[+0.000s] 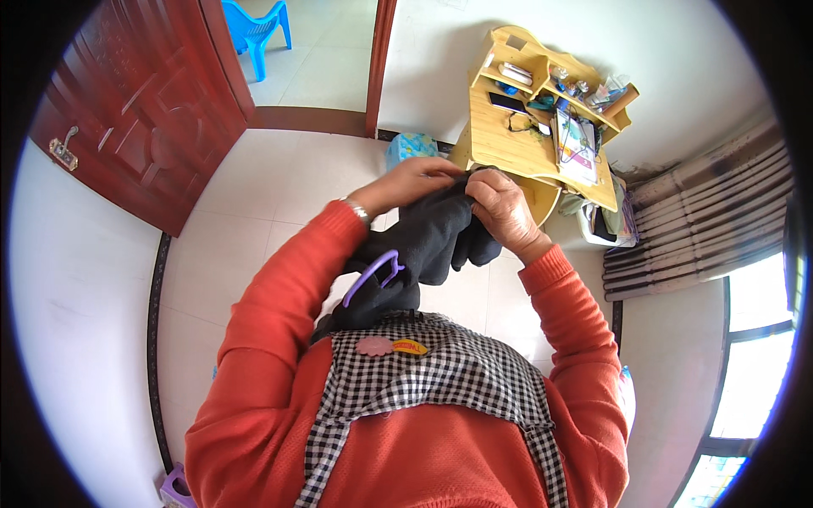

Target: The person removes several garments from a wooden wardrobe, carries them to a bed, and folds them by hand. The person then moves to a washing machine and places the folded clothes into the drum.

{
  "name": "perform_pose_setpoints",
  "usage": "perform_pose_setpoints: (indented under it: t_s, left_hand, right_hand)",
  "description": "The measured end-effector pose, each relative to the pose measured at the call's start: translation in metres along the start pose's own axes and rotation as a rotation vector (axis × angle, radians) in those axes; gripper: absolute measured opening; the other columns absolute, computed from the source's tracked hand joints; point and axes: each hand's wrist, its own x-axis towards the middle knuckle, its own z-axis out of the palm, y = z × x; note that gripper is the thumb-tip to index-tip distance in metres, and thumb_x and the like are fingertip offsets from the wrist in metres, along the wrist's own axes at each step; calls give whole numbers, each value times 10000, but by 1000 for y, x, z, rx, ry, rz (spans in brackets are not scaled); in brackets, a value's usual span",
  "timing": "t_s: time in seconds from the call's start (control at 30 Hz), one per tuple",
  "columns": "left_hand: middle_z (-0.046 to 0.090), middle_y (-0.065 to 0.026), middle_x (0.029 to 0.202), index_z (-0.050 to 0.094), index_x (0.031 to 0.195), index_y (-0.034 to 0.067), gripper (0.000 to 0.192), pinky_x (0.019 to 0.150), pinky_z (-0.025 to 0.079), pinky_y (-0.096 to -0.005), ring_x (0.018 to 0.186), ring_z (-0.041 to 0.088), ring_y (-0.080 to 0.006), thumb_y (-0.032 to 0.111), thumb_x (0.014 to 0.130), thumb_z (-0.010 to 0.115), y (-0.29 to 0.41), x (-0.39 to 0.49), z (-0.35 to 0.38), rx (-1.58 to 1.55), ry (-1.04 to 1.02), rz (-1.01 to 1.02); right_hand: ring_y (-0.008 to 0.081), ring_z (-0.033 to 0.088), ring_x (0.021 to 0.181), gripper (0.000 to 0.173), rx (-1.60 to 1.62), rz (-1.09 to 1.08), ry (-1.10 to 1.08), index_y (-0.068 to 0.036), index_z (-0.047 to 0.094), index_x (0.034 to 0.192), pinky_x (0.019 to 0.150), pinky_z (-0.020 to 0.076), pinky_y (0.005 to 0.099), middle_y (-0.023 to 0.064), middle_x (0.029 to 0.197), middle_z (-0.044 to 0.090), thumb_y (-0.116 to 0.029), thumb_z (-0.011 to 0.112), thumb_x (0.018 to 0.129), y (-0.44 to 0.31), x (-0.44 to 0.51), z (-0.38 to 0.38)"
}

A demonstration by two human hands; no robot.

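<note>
A black cloth garment [432,238] hangs bunched in front of my chest, above the tiled floor. My right hand [505,203] pinches its upper edge between thumb and fingers. Against the same edge rests my left hand [416,181], its fingertips partly hidden by the cloth. A purple plastic hanger [371,276] pokes out of the garment's lower left side; the rest of it is covered by the fabric. The kind of garment cannot be made out from its folds.
Ahead to the right stands a wooden desk [502,143] with a phone [508,102], glasses and papers. A blue patterned box [409,147] sits beside it. On the left is an open red door [146,127]; a blue plastic chair [257,35] stands beyond the doorway. A curtain [698,222] hangs right.
</note>
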Motion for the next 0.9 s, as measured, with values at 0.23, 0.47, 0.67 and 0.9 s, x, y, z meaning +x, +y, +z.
perform_pose_setpoints:
  t_s: [0.23, 0.47, 0.67, 0.9]
  left_hand:
    - [638, -99, 1069, 570, 1151, 37, 316, 911, 475, -310, 1009, 606, -188, 182, 885, 663, -30, 41, 42, -7, 27, 13]
    - [584, -11, 889, 546, 938, 58, 198, 758, 451, -263, 845, 532, -107, 161, 832, 678, -38, 56, 43, -66, -263, -7]
    - [506, 19, 746, 501, 868, 63, 201, 666, 410, -244, 729, 446, -76, 156, 834, 676, -31, 56, 14, 198, -204, 45]
    - [637, -134, 877, 532, 918, 91, 135, 694, 475, -415, 847, 623, -341, 118, 815, 615, -53, 29, -32, 711, -5, -34]
  right_hand:
    - [344, 592, 893, 375, -16, 69, 31, -49, 590, 928, 775, 518, 406, 114, 963, 588, 53, 712, 588, -4, -18, -8]
    - [325, 594, 889, 359, -63, 116, 30, -55, 598, 928, 779, 517, 392, 105, 963, 592, 18, 727, 600, -8, -31, -12]
    - [308, 601, 894, 344, -160, 197, -3, -58, 602, 915, 774, 527, 382, 97, 953, 595, -12, 739, 603, -14, -41, -20]
    - [300, 609, 895, 338, -260, 231, 11, -63, 604, 904, 756, 536, 379, 88, 948, 603, -18, 742, 599, -18, -47, -38]
